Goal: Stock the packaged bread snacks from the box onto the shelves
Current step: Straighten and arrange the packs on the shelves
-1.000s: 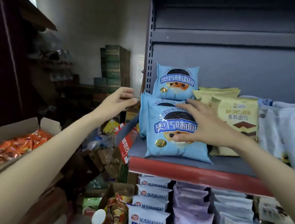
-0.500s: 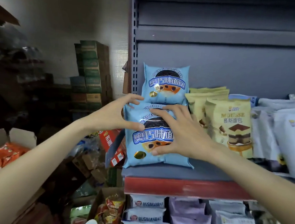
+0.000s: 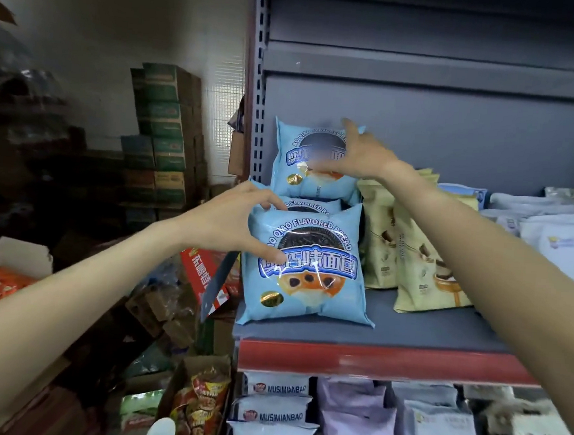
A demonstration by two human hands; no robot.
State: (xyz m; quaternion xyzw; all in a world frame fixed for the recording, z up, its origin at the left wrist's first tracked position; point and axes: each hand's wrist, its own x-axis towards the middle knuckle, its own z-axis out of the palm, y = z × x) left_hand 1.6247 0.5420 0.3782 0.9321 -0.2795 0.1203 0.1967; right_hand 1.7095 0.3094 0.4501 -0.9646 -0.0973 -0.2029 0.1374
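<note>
Three light blue bread packets are sitting at the left end of the grey shelf [image 3: 417,334] with the red front edge. The front packet [image 3: 305,270] is leaning back, nearly upright, close to the shelf's front edge; a second packet [image 3: 309,205] is tucked right behind it with only its top showing, and the back packet [image 3: 312,161] is standing tallest against the rear panel.

The left hand [image 3: 223,219] is reaching in from the left and touching the front packet at its upper left corner — the thumb is lying across the packet's face and the fingers are curving over the top corner, so it is pinching that corner lightly.

The right hand [image 3: 359,151] is reaching further back, up at the back packet. Its fingers are spread, the thumb is stretching across the packet's face and a finger is poking above its top edge. The hand is blurred, so I cannot tell whether it is gripping the packet or only touching it.

Just to the right of the blue packets, cream-coloured snack bags [image 3: 413,248] are standing in a row, with white bags [image 3: 552,234] beyond them. On the shelf below, white packets [image 3: 277,415] are lining up beside lilac bags [image 3: 355,425]. Off to the left, an open cardboard box [image 3: 21,258] is holding orange packets — green cartons [image 3: 165,125] are stacked against the wall behind.
</note>
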